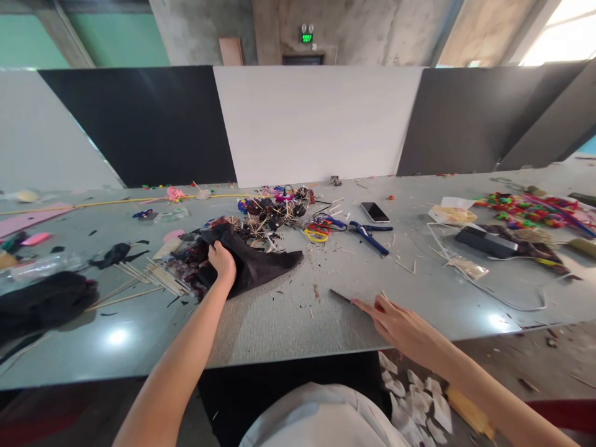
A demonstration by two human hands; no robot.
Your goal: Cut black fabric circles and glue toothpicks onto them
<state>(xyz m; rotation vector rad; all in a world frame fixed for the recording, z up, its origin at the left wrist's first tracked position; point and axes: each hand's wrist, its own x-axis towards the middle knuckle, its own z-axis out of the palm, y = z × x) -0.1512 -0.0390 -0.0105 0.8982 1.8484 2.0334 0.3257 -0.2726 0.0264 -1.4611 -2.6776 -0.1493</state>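
Note:
My left hand [222,261] is closed on a piece of black fabric [254,259] that lies spread on the grey table [288,323], just in front of a heap of small dark spiky craft pieces [270,214]. My right hand [395,320] reaches over the table's near edge with its fingers stretched out. Its fingertips rest at a thin dark stick or blade [342,296] and a small red-handled item [379,305] lying flat there; I cannot tell whether they grip it.
Wooden sticks [149,279] lie left of the fabric, with more black cloth [41,304] at far left. Coloured rubber bands [316,233], blue pliers [370,236], a phone [375,212], a black box [484,242] and bright craft pieces [526,211] lie to the right. White scraps [414,397] litter the floor.

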